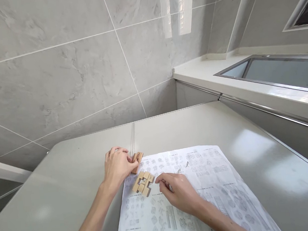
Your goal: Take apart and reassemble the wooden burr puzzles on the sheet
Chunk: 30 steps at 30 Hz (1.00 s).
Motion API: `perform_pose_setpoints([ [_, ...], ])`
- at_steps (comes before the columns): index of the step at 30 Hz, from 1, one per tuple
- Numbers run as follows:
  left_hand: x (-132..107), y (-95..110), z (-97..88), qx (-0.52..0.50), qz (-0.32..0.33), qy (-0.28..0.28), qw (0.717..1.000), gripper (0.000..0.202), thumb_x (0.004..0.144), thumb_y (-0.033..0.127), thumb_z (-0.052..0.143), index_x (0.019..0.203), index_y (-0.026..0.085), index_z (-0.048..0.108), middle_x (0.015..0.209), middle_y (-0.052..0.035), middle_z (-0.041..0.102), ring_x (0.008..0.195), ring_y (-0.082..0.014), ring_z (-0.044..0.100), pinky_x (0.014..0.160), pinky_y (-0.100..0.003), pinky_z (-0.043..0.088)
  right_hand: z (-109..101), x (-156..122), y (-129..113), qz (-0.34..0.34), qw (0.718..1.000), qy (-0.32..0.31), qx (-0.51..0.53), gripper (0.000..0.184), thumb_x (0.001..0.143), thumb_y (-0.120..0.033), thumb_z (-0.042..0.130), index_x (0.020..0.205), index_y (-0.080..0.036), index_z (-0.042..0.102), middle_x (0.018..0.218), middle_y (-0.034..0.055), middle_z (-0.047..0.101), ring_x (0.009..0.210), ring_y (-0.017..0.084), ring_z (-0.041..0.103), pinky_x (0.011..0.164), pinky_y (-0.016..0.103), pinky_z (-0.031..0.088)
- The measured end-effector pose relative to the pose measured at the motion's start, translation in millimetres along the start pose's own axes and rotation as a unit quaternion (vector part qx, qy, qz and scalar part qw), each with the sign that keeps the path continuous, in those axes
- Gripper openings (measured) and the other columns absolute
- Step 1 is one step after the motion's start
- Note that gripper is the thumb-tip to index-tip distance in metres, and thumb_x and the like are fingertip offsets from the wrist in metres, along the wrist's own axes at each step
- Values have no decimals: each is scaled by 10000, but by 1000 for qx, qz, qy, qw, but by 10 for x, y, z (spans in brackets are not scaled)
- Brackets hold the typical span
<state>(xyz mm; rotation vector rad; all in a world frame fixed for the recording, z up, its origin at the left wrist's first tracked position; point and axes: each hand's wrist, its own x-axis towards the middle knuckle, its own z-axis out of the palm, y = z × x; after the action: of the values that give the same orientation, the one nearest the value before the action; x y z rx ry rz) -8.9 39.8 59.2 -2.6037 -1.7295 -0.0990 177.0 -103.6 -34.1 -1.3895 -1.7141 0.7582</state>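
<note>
My left hand [118,166] rests at the top left corner of a printed sheet of diagrams [194,195], fingers curled around one notched wooden piece [137,160]. Just below it lies a small cluster of joined wooden puzzle pieces [143,183] on the sheet. To the right of that cluster my right hand [177,192] lies on the paper, fingers bent with their tips near the pieces; nothing shows inside it.
The sheet lies on a grey table [68,189] with a seam down its middle. Tiled walls stand behind. A white counter [209,72] with a steel sink [280,69] runs at the right, higher than the table.
</note>
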Motion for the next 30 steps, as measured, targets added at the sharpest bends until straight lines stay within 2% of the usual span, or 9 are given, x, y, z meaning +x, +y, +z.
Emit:
perform_pose_setpoints([
  [5,5,5,17,33,-5,-37,999,315,805,322,659,501,277,728,1112,-21,820,1266,-355,595,1023,-462,441,-13,8,-4,-5,1000,4,-3,278,1024,-162,472,1068,-215,741,645,-28,639,520,141,520,537,256,366],
  [8,8,13,23,33,-32,-52,998,220,854,346,644,691,263,768,1052,-43,826,1126,-328,676,967,-431,478,-23,9,-12,-5,1000,3,-3,282,1023,-167,465,1066,-216,740,654,-19,646,525,143,519,541,257,361],
  [10,1,0,9,18,-56,-69,996,203,891,376,611,873,250,768,1078,-62,819,1015,-306,717,886,-400,507,-28,7,-19,-2,1000,3,1,287,1021,-167,461,1065,-215,740,658,-15,647,526,144,513,537,258,357],
  [12,-24,-48,-22,9,-76,-92,993,250,899,391,589,1028,237,738,1162,-83,799,998,-300,732,811,-371,517,-32,7,-26,-1,1000,3,5,289,1016,-160,462,1061,-218,741,653,-20,637,524,144,503,542,259,359],
  [14,-72,-140,-64,15,-90,-114,989,304,872,394,600,1104,229,706,1232,-96,774,1050,-307,728,783,-356,516,-38,9,-33,1,1000,3,6,289,1008,-150,465,1054,-220,742,643,-28,618,520,142,487,549,259,357],
  [17,-177,-336,-113,40,-121,-161,979,330,794,387,639,1082,233,686,1256,-90,753,1040,-312,731,746,-348,505,-45,13,-42,4,1000,-2,9,297,998,-134,464,1050,-218,744,623,-40,594,504,138,466,543,257,347],
  [20,-285,-518,-118,57,-140,-218,964,205,747,320,628,937,249,658,1123,-61,775,972,-293,734,694,-330,474,-44,11,-41,3,1000,-4,11,306,992,-126,462,1054,-216,748,620,-40,594,505,139,475,543,256,350],
  [24,-364,-628,-96,68,-145,-208,965,73,740,276,597,810,253,598,985,-45,781,855,-278,729,656,-323,432,-30,4,-23,3,1000,-5,11,302,1005,-152,460,1067,-210,751,632,-31,615,524,146,511,558,259,380],
  [30,-318,-567,-133,62,-145,-169,973,30,767,233,555,762,259,570,832,-42,759,750,-279,704,622,-320,404,-7,2,-10,3,1000,-2,1,294,1012,-160,470,1067,-214,754,661,-20,656,548,156,558,561,263,394],
])
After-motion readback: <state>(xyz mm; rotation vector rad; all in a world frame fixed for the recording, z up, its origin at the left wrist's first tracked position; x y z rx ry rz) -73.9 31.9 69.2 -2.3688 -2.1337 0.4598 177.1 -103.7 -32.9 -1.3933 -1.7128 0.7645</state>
